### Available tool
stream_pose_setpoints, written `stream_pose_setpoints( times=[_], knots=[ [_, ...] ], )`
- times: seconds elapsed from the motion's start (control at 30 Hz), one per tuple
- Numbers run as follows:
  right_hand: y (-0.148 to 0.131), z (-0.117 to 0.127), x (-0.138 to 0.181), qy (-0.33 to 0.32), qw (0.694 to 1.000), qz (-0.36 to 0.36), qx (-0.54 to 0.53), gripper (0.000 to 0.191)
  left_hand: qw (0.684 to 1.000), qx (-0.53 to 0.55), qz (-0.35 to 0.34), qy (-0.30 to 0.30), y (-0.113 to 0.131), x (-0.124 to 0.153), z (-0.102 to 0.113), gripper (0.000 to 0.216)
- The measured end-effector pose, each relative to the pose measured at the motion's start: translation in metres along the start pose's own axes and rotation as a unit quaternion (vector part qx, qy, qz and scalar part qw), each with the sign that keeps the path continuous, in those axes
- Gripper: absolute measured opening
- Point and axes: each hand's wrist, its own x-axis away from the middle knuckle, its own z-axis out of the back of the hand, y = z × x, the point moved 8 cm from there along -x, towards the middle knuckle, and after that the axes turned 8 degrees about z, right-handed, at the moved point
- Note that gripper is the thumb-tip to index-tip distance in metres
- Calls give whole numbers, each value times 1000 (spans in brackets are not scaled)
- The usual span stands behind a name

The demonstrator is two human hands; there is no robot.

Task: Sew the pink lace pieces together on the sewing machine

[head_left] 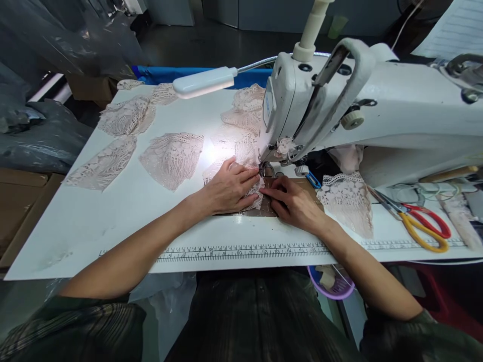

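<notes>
My left hand [228, 188] lies flat, fingers stretched out, pressing a pale pink lace piece [241, 156] onto the bed of the white sewing machine [377, 105]. Its fingertips reach the presser foot [266, 169]. My right hand [296, 201] rests just right of the foot, fingers drawn together on the lace edge over the metal plate. The lace runs under the needle and away behind it.
Several cut lace pieces [171, 158] lie spread on the white table [113, 211] at the left and rear. A gooseneck lamp [206, 81] shines on the work. Scissors with red and yellow handles [422, 223] lie at right. A printed ruler [241, 251] runs along the front edge.
</notes>
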Motion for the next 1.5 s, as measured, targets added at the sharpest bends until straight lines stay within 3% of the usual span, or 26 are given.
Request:
stream_pose_setpoints(
  times=[0.3,0.6,0.8,0.93,1.0,1.1,1.17,1.23,1.37,1.5],
  knots=[
    [0,-2,-7,-31,997,-5,66,35,999,-16,27,-10,-5,-5,-5,47],
    [5,-9,-20,-109,988,-48,99,37,992,-8,122,-21,-10,-10,-7,47],
    [18,2,-18,-74,995,-62,17,38,988,-2,153,0,-9,-10,-7,48],
    [44,10,-16,-97,978,-129,-133,27,993,26,98,61,-17,-7,14,39],
    [56,8,-14,-92,964,-181,-169,19,995,71,16,74,-15,-3,25,28],
    [67,9,-11,-23,965,-223,-133,14,983,148,-103,45,-5,6,28,19],
    [62,10,-10,21,974,-200,-101,13,978,167,-120,47,-1,7,24,15],
    [51,9,-10,31,984,-145,-95,16,979,176,-74,78,-5,5,19,14],
    [22,3,-12,-22,998,-20,-48,34,963,187,89,171,-28,3,17,14],
    [10,-4,-13,-67,997,27,39,44,961,167,112,188,-33,4,20,14]
  ],
)
